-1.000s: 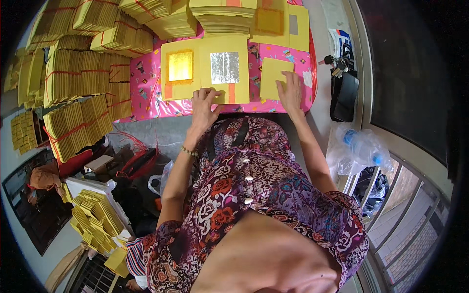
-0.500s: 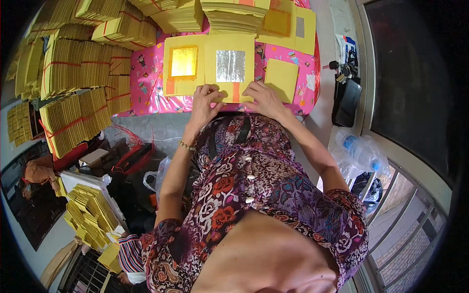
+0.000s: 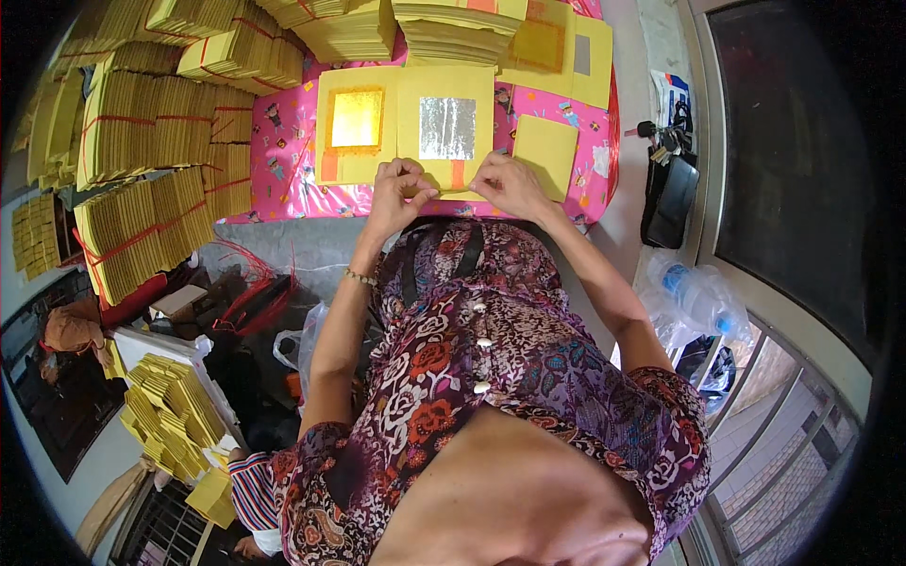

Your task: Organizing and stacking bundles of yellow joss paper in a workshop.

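Note:
A yellow paper sheet with a silver foil square [image 3: 446,128] lies in front of me on the table. My left hand [image 3: 400,196] pinches its near edge at the left, thumb and fingers closed together. At the right end of that edge, my right hand [image 3: 510,185] grips the paper the same way. The edge between them looks slightly raised and curled. An orange strip [image 3: 458,174] shows below the silver. Just left of this sheet is a yellow sheet with a gold foil square [image 3: 356,119]. A plain folded yellow paper [image 3: 546,156] lies beside my right hand.
Tall stacks of yellow paper [image 3: 448,42] stand at the back. Bundles tied with red string [image 3: 142,127] fill the left. A pink patterned cloth [image 3: 283,156] covers the table. Keys [image 3: 670,141], a dark phone [image 3: 676,193] and a plastic bottle [image 3: 698,297] are at the right.
The fingers of both hands have closed more tightly on the sheet's near edge, which has come up a little. The right hand has shifted slightly; the other papers lie nearly as before.

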